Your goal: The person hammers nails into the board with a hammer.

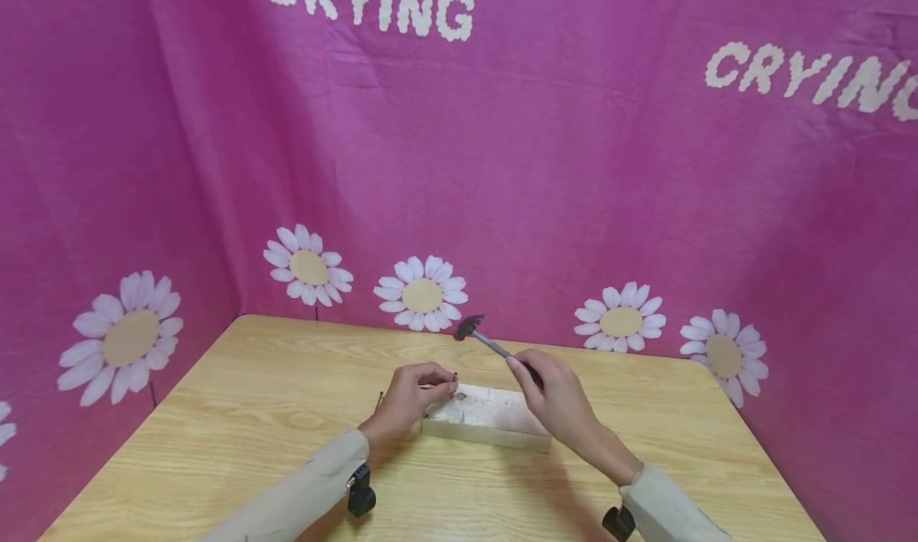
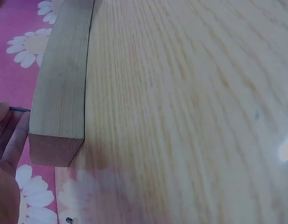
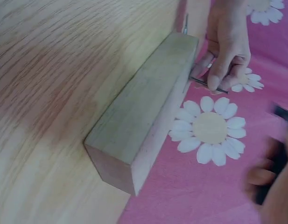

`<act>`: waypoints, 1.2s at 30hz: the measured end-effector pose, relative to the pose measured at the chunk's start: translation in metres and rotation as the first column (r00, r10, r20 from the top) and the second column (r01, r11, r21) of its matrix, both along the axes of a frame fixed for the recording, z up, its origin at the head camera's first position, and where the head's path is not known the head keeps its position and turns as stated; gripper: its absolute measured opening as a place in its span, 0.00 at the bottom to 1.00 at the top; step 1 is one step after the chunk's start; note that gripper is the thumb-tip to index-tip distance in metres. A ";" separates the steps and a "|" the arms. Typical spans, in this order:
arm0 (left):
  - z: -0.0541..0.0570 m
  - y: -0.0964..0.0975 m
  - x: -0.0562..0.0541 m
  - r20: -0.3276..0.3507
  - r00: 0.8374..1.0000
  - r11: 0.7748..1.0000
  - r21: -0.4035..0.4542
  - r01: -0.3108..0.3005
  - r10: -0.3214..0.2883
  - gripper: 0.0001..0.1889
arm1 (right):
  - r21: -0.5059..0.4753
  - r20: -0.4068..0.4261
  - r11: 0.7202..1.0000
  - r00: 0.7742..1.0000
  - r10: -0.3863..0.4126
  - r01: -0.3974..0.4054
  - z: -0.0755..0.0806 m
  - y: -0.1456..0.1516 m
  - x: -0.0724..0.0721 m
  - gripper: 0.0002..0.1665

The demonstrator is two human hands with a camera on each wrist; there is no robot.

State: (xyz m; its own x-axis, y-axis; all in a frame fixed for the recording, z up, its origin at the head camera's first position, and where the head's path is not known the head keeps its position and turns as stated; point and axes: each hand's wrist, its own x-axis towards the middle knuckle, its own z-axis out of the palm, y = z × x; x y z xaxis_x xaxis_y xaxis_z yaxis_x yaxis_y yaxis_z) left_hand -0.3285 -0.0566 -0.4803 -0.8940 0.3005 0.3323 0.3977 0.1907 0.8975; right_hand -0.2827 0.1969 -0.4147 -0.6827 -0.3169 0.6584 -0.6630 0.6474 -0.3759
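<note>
A rectangular wooden block lies on the table in front of me. At its left end my left hand pinches a nail between thumb and fingers; the right wrist view has the nail's tip at the block's top face and its shank sticking out from it. My right hand grips a hammer by its dark handle. The hammer's dark head is raised above and behind the block, apart from the nail. In the right wrist view the hammer and right hand are blurred at the edge.
Left of the block, beside my left wrist, another thin nail-like piece stands up from the wooden table. A pink cloth with daisies and lettering hangs behind the table and along both sides.
</note>
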 end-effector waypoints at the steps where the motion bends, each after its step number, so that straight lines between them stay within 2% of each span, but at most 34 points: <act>1: 0.000 0.000 0.000 0.002 1.000 1.000 0.006 0.003 -0.003 0.06 | 0.042 0.039 0.999 0.999 -0.005 0.003 -0.001 0.000 0.000 0.10; 3: -0.001 0.000 0.000 0.011 1.000 1.000 0.020 0.005 -0.005 0.06 | 0.111 0.092 0.994 0.996 -0.021 0.010 -0.003 -0.001 0.001 0.11; 5: -0.001 0.000 0.000 0.017 1.000 1.000 0.022 -0.002 0.001 0.05 | 0.118 0.089 0.993 0.995 -0.034 0.023 -0.005 -0.001 0.002 0.09; 9: 0.000 0.000 0.003 0.023 1.000 1.000 0.023 -0.016 0.015 0.07 | -0.040 -0.021 0.999 1.000 0.006 -0.006 -0.005 0.000 0.003 0.07; 11: 0.000 -0.001 0.003 0.022 0.999 0.999 0.021 -0.026 0.026 0.07 | -0.058 -0.023 0.998 0.999 0.024 -0.025 -0.005 0.000 0.003 0.07; 15: 0.000 -0.001 0.004 0.020 0.999 0.999 0.012 -0.038 0.038 0.05 | 0.080 0.061 0.997 0.998 0.005 -0.010 -0.005 0.000 0.002 0.09; 17: 0.000 0.000 0.005 0.020 0.999 0.999 0.018 -0.035 0.034 0.05 | 0.110 0.057 0.994 0.998 -0.002 -0.005 -0.004 0.000 0.002 0.08; 22: -0.001 0.000 0.006 0.017 1.000 0.998 0.050 -0.024 0.023 0.06 | -0.037 -0.061 0.999 0.997 0.037 -0.040 0.003 -0.001 0.001 0.07; 24: -0.002 0.000 0.005 0.020 1.000 0.999 0.049 -0.024 0.023 0.06 | -0.034 0.007 0.998 0.998 0.055 -0.055 0.005 0.000 0.001 0.10; 27: -0.002 0.001 0.005 0.025 0.999 0.999 0.023 -0.029 0.028 0.06 | 0.094 0.132 0.995 0.991 0.018 -0.031 0.005 0.004 0.000 0.14; 29: -0.003 0.000 0.004 0.029 0.999 0.999 0.005 -0.032 0.032 0.07 | 0.173 0.158 0.985 0.987 -0.012 -0.016 0.005 0.006 0.000 0.15; 31: -0.003 -0.001 0.003 0.028 0.999 0.999 -0.008 -0.034 0.034 0.07 | 0.177 0.081 0.984 0.996 -0.028 0.014 0.005 0.007 0.000 0.12; 34: -0.004 -0.002 0.002 0.037 0.999 1.000 -0.011 -0.027 0.028 0.09 | 0.077 -0.026 0.997 0.999 -0.020 0.022 0.006 0.006 -0.001 0.07; 36: -0.004 -0.002 0.000 0.051 0.998 1.000 -0.007 -0.022 0.022 0.10 | 0.054 -0.021 0.998 1.000 -0.012 0.013 0.005 0.006 -0.001 0.07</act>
State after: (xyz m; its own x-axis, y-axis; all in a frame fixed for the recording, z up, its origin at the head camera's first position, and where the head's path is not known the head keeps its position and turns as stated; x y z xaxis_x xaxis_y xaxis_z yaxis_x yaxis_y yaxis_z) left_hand -0.3281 -0.0586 -0.4846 -0.9163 0.2822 0.2843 0.3470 0.2046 0.9153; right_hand -0.2841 0.2029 -0.4097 -0.6729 -0.3443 0.6547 -0.6622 0.6748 -0.3258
